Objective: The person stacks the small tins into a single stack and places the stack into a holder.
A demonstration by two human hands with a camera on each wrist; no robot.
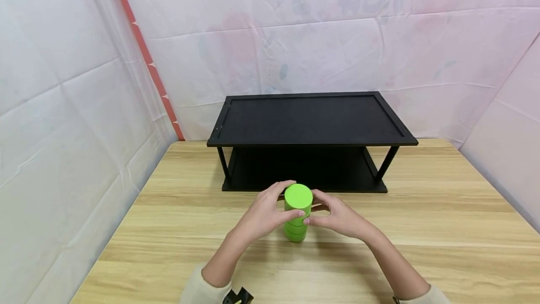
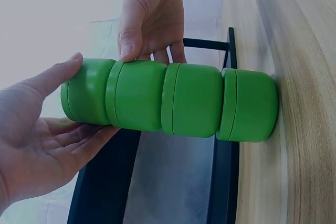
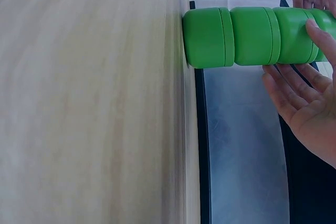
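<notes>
Several round green lidded jars (image 1: 295, 235) stand on the table in one upright stack. With its thumb in front and fingers behind, my left hand (image 1: 262, 213) grips the top jar (image 2: 89, 93). My right hand (image 1: 339, 216) holds the second jar from the top (image 3: 294, 36) from the other side, its thumb on the near face and fingers behind. In the left wrist view, thin seams mark where each lid meets its body. The lowest jar (image 3: 205, 38) sits on the wood, with neither hand on it.
Just behind the stack is a black two-tier rack (image 1: 312, 118), its raised top shelf on thin posts above a lower shelf (image 1: 295, 168). The wood-grain table (image 1: 177, 243) extends to both sides. White sheeting (image 1: 76, 107) hangs at the left, back and right.
</notes>
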